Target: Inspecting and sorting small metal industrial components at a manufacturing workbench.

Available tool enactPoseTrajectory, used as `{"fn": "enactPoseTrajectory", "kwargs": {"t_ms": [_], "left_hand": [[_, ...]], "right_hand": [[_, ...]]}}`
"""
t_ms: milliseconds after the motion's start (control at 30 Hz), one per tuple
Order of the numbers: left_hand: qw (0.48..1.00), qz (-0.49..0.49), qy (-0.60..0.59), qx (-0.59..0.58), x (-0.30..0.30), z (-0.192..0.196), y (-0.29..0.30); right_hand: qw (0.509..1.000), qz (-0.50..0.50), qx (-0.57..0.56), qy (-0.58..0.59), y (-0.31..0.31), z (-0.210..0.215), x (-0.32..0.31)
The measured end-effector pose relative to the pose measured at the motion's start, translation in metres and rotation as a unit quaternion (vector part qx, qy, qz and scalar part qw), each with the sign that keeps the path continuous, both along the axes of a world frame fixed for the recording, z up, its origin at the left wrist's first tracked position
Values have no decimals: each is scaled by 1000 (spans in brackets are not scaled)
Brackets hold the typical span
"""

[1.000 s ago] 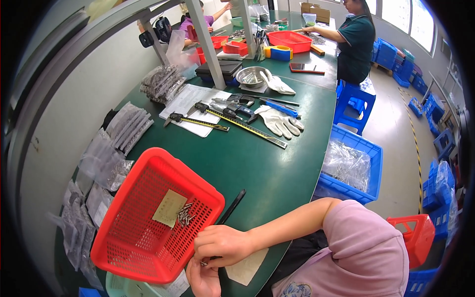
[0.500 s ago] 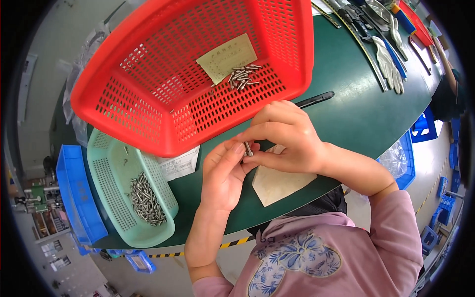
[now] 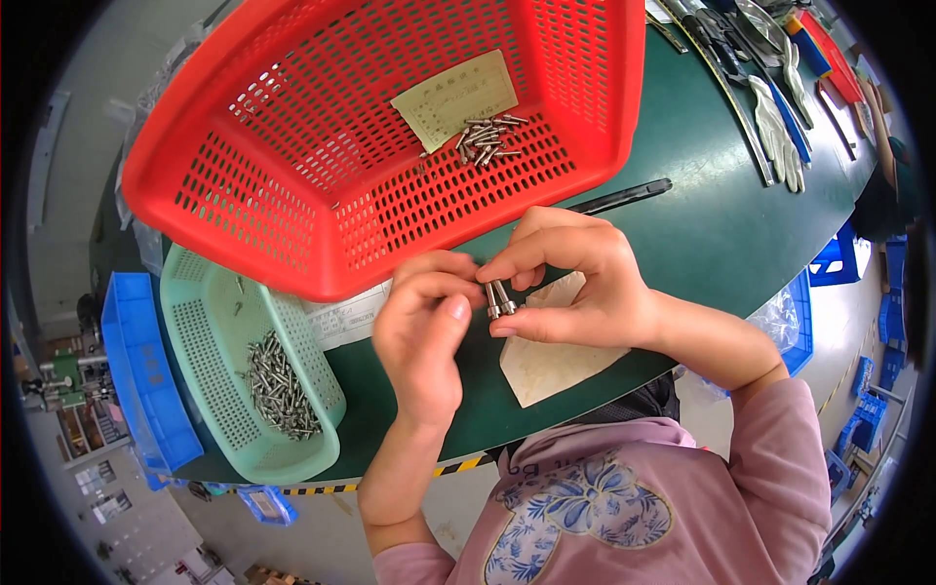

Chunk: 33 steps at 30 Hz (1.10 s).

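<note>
Two small shiny metal pins with wider heads (image 3: 501, 300) are pinched side by side between the thumb and fingers of my right hand (image 3: 575, 283), heads pointing down. My left hand (image 3: 424, 331) is just left of them, its thumb apart from its bent fingers and nothing seen in it. Its fingertips are close to the pins; whether they touch, I cannot tell. Behind my hands is a large red perforated basket (image 3: 331, 283) with a small pile of similar metal pins (image 3: 485, 141) in it. A green perforated basket (image 3: 327, 429) to the left holds a bigger heap of metal pieces (image 3: 281, 390).
A pale sheet (image 3: 546, 366) lies under my right hand on the green table (image 3: 712, 244). Beyond are a black pen-like tool (image 3: 624, 197), white gloves (image 3: 775, 136) and a metal ruler (image 3: 731, 97). A blue bin (image 3: 146, 370) stands far left; printed paper (image 3: 343, 317) lies by the baskets.
My left hand has drawn slightly left and its thumb has come off the pins. Two pins now show in my right hand, where one was visible before. The view has shifted slightly.
</note>
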<state>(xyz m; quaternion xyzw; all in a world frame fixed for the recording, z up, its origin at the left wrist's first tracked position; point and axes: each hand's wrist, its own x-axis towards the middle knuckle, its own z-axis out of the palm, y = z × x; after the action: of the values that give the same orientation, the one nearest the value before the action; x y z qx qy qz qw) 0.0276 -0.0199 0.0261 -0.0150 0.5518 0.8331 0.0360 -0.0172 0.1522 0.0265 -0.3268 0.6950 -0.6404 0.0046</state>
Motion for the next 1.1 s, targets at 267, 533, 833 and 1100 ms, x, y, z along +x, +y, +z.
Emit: {"fn": "enactPoseTrajectory", "kwargs": {"t_ms": [267,533,833,1100], "left_hand": [[771,150,427,-449,-8,0,-2],[752,109,454,-466,-5,-1,-9],[761,145,437,-458,-5,-1,-5],[899,136,316,-270,-10,-5,2]], "right_hand": [[997,36,-27,-59,-3,3,4],[995,53,-50,-68,-4,3,6],[994,55,-40,-85,-4,2,6],[1000,2,-27,2,0,4,2]]}}
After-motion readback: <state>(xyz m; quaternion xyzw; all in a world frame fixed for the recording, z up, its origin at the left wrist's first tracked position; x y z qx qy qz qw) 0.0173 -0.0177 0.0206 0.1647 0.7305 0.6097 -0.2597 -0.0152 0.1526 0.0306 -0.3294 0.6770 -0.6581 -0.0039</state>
